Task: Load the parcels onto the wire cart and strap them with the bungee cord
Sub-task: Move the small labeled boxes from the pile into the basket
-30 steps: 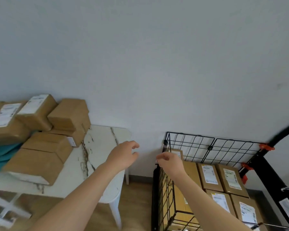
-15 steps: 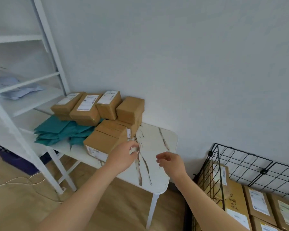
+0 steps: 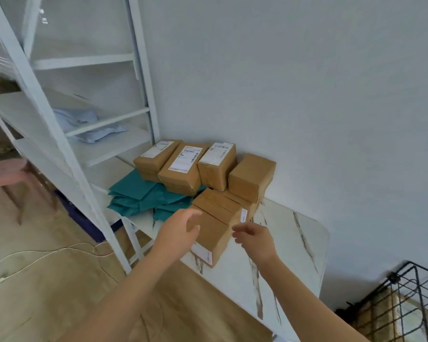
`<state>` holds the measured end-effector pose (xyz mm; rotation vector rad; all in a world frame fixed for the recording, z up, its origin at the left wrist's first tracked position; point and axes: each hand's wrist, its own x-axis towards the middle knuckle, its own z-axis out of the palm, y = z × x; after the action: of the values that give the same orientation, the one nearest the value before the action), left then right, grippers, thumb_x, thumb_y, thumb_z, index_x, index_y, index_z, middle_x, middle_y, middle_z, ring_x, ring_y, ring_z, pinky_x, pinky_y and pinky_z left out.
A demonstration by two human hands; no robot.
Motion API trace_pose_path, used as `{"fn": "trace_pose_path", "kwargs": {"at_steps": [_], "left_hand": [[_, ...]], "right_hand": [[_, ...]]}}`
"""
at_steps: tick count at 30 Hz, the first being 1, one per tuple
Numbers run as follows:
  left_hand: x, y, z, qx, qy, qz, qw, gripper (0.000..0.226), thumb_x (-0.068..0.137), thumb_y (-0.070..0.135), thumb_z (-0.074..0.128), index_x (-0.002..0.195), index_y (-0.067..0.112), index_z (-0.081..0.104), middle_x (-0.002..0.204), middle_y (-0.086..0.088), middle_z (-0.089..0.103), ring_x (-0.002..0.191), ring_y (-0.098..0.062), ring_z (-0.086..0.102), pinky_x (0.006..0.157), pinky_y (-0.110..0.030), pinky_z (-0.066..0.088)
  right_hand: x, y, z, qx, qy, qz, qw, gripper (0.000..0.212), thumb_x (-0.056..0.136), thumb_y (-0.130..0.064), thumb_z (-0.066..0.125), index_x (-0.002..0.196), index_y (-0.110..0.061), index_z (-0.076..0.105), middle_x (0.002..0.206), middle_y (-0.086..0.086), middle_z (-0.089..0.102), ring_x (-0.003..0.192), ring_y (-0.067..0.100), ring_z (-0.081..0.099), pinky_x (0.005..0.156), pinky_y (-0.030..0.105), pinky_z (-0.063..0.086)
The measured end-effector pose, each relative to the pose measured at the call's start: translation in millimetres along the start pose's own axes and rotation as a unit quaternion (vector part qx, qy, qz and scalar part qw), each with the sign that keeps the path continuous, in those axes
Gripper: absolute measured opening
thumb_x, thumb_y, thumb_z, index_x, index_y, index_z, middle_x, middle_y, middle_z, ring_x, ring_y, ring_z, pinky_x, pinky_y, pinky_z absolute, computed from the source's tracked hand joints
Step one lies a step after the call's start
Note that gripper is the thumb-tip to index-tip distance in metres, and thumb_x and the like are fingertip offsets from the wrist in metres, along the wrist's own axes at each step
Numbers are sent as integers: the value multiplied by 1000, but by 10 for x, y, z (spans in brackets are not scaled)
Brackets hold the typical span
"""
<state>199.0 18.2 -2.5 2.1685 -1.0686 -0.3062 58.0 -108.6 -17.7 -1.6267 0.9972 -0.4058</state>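
White-painted shelving unit (image 3: pixel 59 134) takes the left of the head view, and on one shelf I note a pale blue bag (image 3: pixel 87 124). Below it is a wood-grain floor (image 3: pixel 59 304) with a thin white cable (image 3: pixel 47 254) lying loose on it. A marble-patterned table (image 3: pixel 297 245) stands against the grey wall, just right of the shelving. At bottom right I log one corner of the black wire cart (image 3: pixel 405 290). It is well apart from the table's load, and brown boxes show through its mesh, though too blurred to count. On the table the cardboard parcels (image 3: pixel 183 166) are stacked at the back by the wall, three with white address labels facing up and one plain. Teal mailers (image 3: pixel 139 196) lie in a flat heap partly under them. The nearest parcel (image 3: pixel 215 230) sits at the front edge of the table, with a small white label (image 3: pixel 202 253) on its near end. The left hand (image 3: pixel 176 235) is at that parcel's left side, fingers spread and relaxed, gripping nothing. I cannot tell whether it touches the cardboard. The right hand (image 3: pixel 257 239) hangs just beside the parcel's right corner, fingers loosely curled and empty.
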Motion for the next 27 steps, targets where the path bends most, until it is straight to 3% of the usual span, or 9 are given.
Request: {"fn": "trace_pose_path", "kwargs": {"at_steps": [8, 13, 20, 25, 27], "left_hand": [[976, -447, -304, -2, 33, -50, 998, 32, 92, 17, 54, 124, 24, 55, 125, 8, 55, 114, -7, 49, 93, -22, 38], [1428, -695, -442, -22, 67, -77, 995, 34, 91, 16, 57, 123, 27, 54, 125, 9, 54, 111, -3, 47, 94, -21, 36], [1978, -1161, -851, -33, 131, -102, 986, 45, 89, 15, 60, 131, 21, 48, 130, 1, 49, 121, -14, 47, 97, -25, 33], [2453, -1517, -1120, -92, 135, -132, 978, 50, 90, 14, 57, 137, 17, 42, 136, -5, 46, 122, -17, 45, 94, -27, 35], [2676, -1669, -1225, -114, 106, -146, 977, 51, 91, 15, 56, 139, 13, 39, 139, -8, 44, 125, -20, 44, 94, -28, 36]], "right_hand": [[1038, -490, 571, 16, -43, 9, 999, 21, 89, -15, 55, 92, -30, 70, 101, -12, 66, 94, 5, 59, 83, 24, 51], [1528, -802, 889, 34, -93, 12, 995, 20, 91, -13, 56, 96, -27, 69, 104, -7, 67, 102, 11, 60, 94, 30, 50], [1968, -1304, 1537, 70, -109, 45, 991, 25, 88, -6, 57, 83, -26, 70, 108, -3, 67, 111, 17, 58, 100, 35, 48], [2181, -1654, 1878, 63, -78, 52, 994, 27, 91, -9, 53, 110, -24, 66, 112, -8, 62, 108, 12, 54, 98, 31, 47], [2288, -1809, 2045, 62, -74, 65, 993, 32, 92, -10, 52, 120, -23, 60, 120, -5, 58, 109, 14, 51, 89, 26, 46]]}}
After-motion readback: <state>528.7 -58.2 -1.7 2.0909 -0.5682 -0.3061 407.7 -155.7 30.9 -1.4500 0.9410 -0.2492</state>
